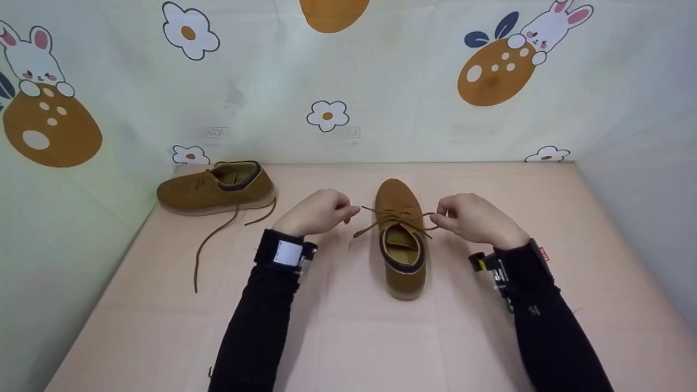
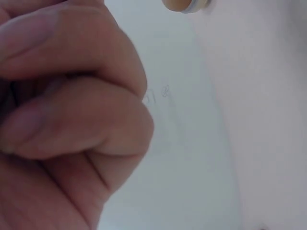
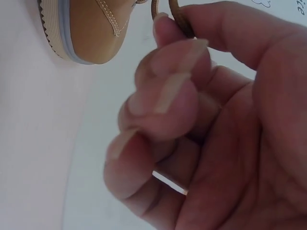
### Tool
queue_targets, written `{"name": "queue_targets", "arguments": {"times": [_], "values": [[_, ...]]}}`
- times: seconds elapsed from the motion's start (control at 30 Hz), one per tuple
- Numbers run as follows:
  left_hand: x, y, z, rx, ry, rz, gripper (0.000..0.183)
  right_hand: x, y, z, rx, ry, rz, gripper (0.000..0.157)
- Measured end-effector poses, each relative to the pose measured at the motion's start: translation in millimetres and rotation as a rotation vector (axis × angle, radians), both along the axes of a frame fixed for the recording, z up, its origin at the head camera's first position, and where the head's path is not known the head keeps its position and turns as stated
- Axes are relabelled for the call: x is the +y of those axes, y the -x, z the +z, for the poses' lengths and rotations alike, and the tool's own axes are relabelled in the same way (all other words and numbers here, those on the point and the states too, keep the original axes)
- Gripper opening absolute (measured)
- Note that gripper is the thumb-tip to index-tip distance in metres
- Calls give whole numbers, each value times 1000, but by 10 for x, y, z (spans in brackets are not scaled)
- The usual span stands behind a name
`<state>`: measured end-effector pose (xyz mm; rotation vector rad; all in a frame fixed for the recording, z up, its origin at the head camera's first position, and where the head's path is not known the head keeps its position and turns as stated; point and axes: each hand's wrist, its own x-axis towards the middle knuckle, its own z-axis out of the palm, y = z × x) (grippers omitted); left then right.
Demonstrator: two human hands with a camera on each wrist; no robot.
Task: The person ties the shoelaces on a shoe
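Pink table, brown round-toed shoe right between: right fingers pinching its thin cord lace, left fingers curled, grip unclear!

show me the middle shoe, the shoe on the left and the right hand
Middle shoe [image 1: 402, 253]: head view, on the lining inside its opening.
Shoe on the left [image 1: 213, 194]: head view, on its side.
Right hand [image 1: 479, 220]: head view, on its back.

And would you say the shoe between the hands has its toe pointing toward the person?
No, that shoe points its toe away toward the patterned backdrop, with its heel nearer the camera.
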<state>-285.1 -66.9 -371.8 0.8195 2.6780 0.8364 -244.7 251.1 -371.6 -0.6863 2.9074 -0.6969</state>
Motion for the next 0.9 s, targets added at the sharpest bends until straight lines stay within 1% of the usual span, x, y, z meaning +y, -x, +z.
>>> {"name": "queue_targets", "arguments": {"times": [0.17,0.23,0.33,0.43,0.5,0.67,0.73,0.8,0.9], "values": [[18,30,-60,14,-25,14,36,7,-9,12,68,42,-8,22],[31,38,-85,7,-24,9,34,9,-16,21,90,52,-29,21],[55,44,-110,-5,-19,0,30,7,-25,36,104,55,-83,20],[75,46,-122,-4,-12,-8,27,0,-26,46,101,60,-142,17],[86,46,-122,-5,-21,-12,29,-8,-27,53,92,69,-164,16],[108,54,-106,-72,-115,-6,44,-27,-17,57,58,100,-171,18],[111,55,-103,-97,-136,-1,46,-31,-10,48,44,114,-168,18],[110,58,-113,-84,-117,3,42,-36,-3,34,36,122,-166,20],[102,62,-147,-61,-45,14,36,-41,2,22,37,124,-163,24]]}}
